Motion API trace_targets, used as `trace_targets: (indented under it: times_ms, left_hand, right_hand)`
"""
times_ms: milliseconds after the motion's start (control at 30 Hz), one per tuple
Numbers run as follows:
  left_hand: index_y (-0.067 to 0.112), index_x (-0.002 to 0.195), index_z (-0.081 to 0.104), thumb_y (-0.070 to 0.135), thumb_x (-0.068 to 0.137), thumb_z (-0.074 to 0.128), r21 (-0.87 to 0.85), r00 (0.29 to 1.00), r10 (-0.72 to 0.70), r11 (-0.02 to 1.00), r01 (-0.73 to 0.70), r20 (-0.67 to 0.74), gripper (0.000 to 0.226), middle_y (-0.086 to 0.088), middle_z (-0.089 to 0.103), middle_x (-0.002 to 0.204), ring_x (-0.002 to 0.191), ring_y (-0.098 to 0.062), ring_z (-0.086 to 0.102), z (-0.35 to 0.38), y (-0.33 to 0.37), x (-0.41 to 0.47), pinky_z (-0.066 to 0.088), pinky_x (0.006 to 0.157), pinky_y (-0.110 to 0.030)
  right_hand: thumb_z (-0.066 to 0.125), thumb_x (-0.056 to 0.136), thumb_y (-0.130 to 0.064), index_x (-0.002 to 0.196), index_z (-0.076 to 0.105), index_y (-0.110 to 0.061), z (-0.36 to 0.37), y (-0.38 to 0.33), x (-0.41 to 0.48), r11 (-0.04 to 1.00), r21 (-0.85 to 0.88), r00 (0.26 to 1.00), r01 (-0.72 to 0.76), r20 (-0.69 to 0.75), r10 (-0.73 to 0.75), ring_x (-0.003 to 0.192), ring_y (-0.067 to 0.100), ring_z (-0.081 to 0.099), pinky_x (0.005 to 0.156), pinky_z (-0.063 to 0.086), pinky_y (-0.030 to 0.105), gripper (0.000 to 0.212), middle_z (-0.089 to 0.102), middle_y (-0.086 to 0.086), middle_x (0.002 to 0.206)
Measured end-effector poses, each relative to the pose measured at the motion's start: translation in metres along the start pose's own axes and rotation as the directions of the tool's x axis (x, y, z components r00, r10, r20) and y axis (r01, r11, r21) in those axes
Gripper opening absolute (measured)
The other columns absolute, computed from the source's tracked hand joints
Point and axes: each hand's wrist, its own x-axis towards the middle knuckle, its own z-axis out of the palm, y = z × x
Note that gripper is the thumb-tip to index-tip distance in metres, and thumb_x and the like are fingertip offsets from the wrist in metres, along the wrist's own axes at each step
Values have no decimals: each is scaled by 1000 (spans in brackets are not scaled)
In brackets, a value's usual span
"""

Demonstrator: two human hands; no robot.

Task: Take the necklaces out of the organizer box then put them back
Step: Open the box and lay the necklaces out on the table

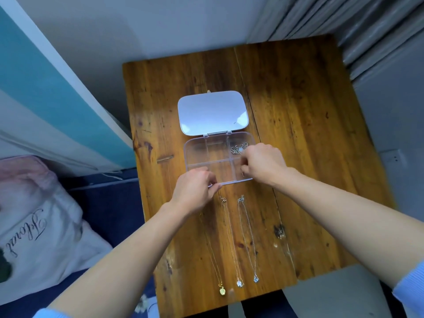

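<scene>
A clear organizer box [202, 152] with several compartments lies on the wooden table, its white lid [212, 112] folded open behind it. My left hand [195, 191] pinches the box's near-left front edge. Over the right-hand compartments, the fingers of my right hand [261, 165] are pinched together, and a small bit of chain [243, 173] shows under them in the near-right compartment. A coiled silver necklace with a pale pendant [238, 148] lies in the far-right compartment. Three necklaces are stretched out in front of the box: gold [222, 290], silver [239, 283] and blue-stone [255, 278].
The wooden table [298, 134] has a crack running front to back just right of the box. A bed with a pink-and-white pillow [34, 214] is on the left, and grey curtains [367, 42] hang at the back right.
</scene>
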Motion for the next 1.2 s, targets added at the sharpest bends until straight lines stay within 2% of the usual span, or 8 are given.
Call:
trace_targets:
  times_ms: [100, 233, 400, 567, 800, 1000, 1100, 1200]
  left_hand:
    - [20, 89, 73, 43, 91, 59, 7, 1000, -1, 1000, 1, 20, 26, 1, 68, 91, 90, -22, 63, -1, 0, 2, 51, 72, -34]
    - [23, 88, 73, 40, 88, 61, -33, 999, -29, 999, 31, 46, 20, 5, 68, 88, 89, -20, 63, -4, 5, 4, 50, 72, -33]
    - [16, 85, 74, 25, 85, 65, -225, 997, -79, 971, 79, 7, 12, 0, 70, 81, 80, -21, 64, -4, 23, 18, 53, 72, -36]
    - [14, 96, 73, 14, 86, 60, -194, 999, -25, 981, 29, 26, 16, -3, 66, 90, 87, -26, 63, 11, 50, 44, 53, 77, -39]
    - [25, 116, 66, 21, 87, 55, 181, 983, 68, 978, -99, 173, 32, -4, 66, 109, 103, -32, 61, 22, 71, 76, 43, 70, -33]
    - [21, 85, 74, 23, 78, 55, 210, 965, -6, 976, -51, 262, 20, -6, 73, 87, 88, -33, 66, 23, 83, 91, 44, 61, -29]
    - [21, 65, 63, 23, 72, 52, 210, 959, -20, 977, -41, 284, 13, -10, 71, 79, 81, -32, 65, 21, 85, 97, 51, 58, -34]
    - [20, 69, 68, 25, 74, 56, 172, 949, -28, 985, -27, 313, 14, -5, 71, 79, 80, -28, 63, 19, 83, 98, 45, 58, -31]
  right_hand:
    - [71, 78, -26, 73, 73, -26, -3, 16, -11, 902, 410, 986, -133, -41, 164, 73, 13, 60, 61, 40, 25, 5, 70, -10, 77]
    - [72, 76, -6, 70, 75, -10, -7, 34, -28, 410, 891, 958, -194, 82, 275, 46, 5, 53, 45, 41, 17, 8, 65, -10, 53]
    - [67, 80, -5, 79, 71, -4, 4, 59, -44, -45, 938, 886, -344, 340, 317, 46, 7, 54, 33, 25, 15, 5, 75, 2, 74]
    - [62, 83, -7, 76, 64, -10, 20, 81, -54, -326, 873, 836, -364, 460, 298, 46, 8, 52, 32, 27, 16, 7, 71, 5, 73]
    - [60, 85, -12, 76, 61, -15, 32, 102, -61, -479, 793, 834, -375, 515, 200, 50, 8, 54, 36, 33, 18, 9, 64, -1, 66]
    - [52, 82, -10, 96, 65, -14, 34, 111, -63, -507, 764, 855, -399, 510, 95, 52, 10, 52, 41, 38, 21, 20, 57, -4, 63]
    - [50, 82, -11, 101, 67, -13, 34, 117, -65, -498, 761, 859, -416, 508, 60, 53, 10, 50, 45, 39, 22, 25, 52, -5, 61]
    - [53, 85, -15, 104, 68, -11, 33, 124, -68, -451, 779, 860, -435, 508, 50, 53, 10, 47, 51, 39, 24, 24, 44, -7, 54]
